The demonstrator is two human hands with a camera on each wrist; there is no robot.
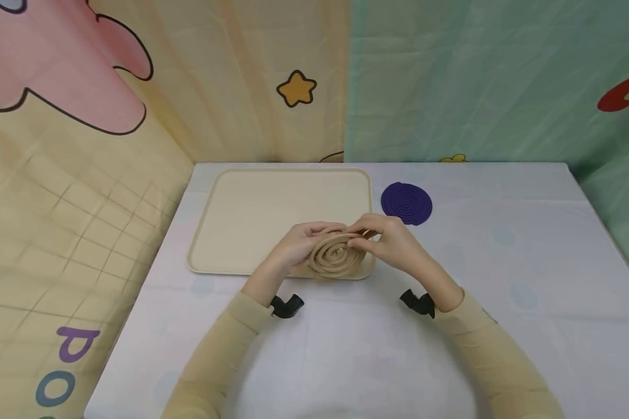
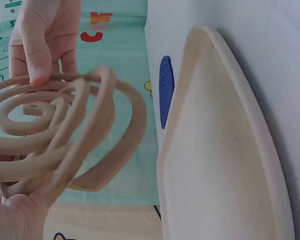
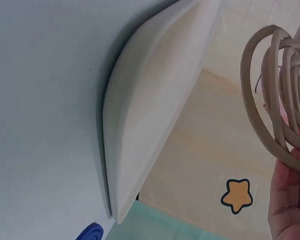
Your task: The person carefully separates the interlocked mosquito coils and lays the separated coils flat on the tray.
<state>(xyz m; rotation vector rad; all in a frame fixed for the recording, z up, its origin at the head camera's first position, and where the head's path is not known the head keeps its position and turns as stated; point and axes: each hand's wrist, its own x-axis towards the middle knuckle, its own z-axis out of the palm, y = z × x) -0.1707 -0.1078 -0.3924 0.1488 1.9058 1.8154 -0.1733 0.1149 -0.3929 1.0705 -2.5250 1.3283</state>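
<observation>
Two hands meet over the near edge of the tray, and between them they hold one beige spiral mat, lifted off the surface and tilted toward the person. Left hand supports the mat from its left side and from beneath, with the fingers curled up around the rim; in the left wrist view the palm sits under the lower coils and the mat's outer band has pulled loose from the inner rings. Right hand grips the mat's upper right edge, the fingertips pinching the outer coil; in the right wrist view the coils stand nearly edge-on above the fingers. Both forearms wear beige sleeves, and a black wrist mount shows at the left wrist, with another at the right. Directly behind and under the mat lies the cream tray, rectangular with rounded corners and a raised rim, resting flat on the white surface. Just beyond the tray's far right corner, apart from it, lies a dark purple round mat with concentric ridges, flat on the surface and well clear of both hands. Farthest back hangs a printed backdrop, yellow on the left with a small yellow star and green on the right.
</observation>
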